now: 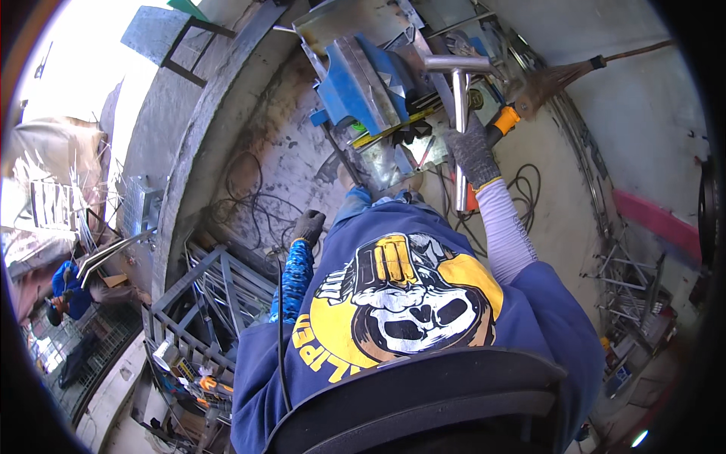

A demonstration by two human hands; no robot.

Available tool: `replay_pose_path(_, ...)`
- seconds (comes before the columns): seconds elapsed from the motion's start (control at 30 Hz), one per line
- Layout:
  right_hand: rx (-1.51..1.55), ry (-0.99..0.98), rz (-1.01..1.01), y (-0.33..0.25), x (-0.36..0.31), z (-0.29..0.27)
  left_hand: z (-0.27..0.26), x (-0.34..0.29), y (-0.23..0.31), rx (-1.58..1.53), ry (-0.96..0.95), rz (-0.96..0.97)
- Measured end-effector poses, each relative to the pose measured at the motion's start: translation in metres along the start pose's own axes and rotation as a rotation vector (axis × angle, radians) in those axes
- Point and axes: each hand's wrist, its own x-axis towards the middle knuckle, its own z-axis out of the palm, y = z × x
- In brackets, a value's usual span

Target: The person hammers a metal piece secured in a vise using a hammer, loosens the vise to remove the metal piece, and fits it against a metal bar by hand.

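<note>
A shiny T-shaped metal pipe [460,98] is in my right hand [475,155], which wears a grey work glove wrapped around the long stem. The crossbar points away from me, and the stem's lower end sticks out below the hand. Down by my left thigh hangs my left hand [308,226], gloved in dark grey, its fingers curled with nothing visible in them. Ahead of me stands a blue metal vise-like block [355,87] on a cluttered work surface. A power tool with an orange-yellow end [506,119] lies just right of my right hand.
A broom [556,87] lies at the upper right. Black cables [261,200] loop over the floor on both sides. Metal frames [219,284] are stacked at the left beside a concrete ledge [198,144]. Another person [72,287] is at the far left. A pink-red beam [656,225] lies right.
</note>
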Motion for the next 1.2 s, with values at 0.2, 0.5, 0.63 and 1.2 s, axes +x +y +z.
replay_pose_path(0.2,-0.341,0.019,-0.213,0.021,-0.014,0.035,0.003,-0.001,0.019,0.004,-0.011,0.002)
replay_pose_path(0.5,-0.200,0.038,-0.030,-0.003,0.000,0.002,0.012,0.007,0.016,-0.043,0.040,0.074)
replay_pose_path(0.63,-0.404,-0.029,-0.224,0.016,-0.026,0.049,0.014,0.009,0.001,0.021,0.020,0.066)
replay_pose_path(1.2,-0.558,0.182,-0.371,0.027,-0.025,0.015,0.001,0.035,-0.009,0.046,-0.051,0.061)
